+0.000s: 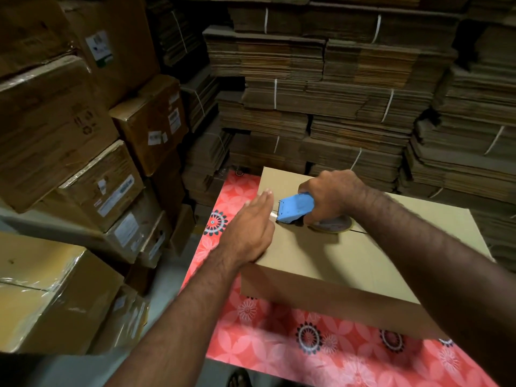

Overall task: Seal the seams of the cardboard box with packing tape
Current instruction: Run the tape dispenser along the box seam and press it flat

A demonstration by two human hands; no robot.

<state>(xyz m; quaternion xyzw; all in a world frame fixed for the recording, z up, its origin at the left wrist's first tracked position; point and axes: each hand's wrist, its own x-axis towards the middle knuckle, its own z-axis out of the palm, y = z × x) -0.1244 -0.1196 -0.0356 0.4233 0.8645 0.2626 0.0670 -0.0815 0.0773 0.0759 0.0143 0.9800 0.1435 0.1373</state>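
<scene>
Behind box point(329, 263) – bundled flat cardboard stacks point(349, 107); left – taped cartons point(69, 135).

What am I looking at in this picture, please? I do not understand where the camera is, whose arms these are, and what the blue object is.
The camera sits on a person's head and looks down, so the two arms are that person's own. No machine is present. A cardboard box stands on a table with a red flowered cloth. The right hand grips a blue tape dispenser with a roll of packing tape, set on the box's middle seam. The left hand lies flat, fingers straight, pressing the box top near the dispenser. Around stand stacked boxes and bundles of flat cardboard.
</scene>
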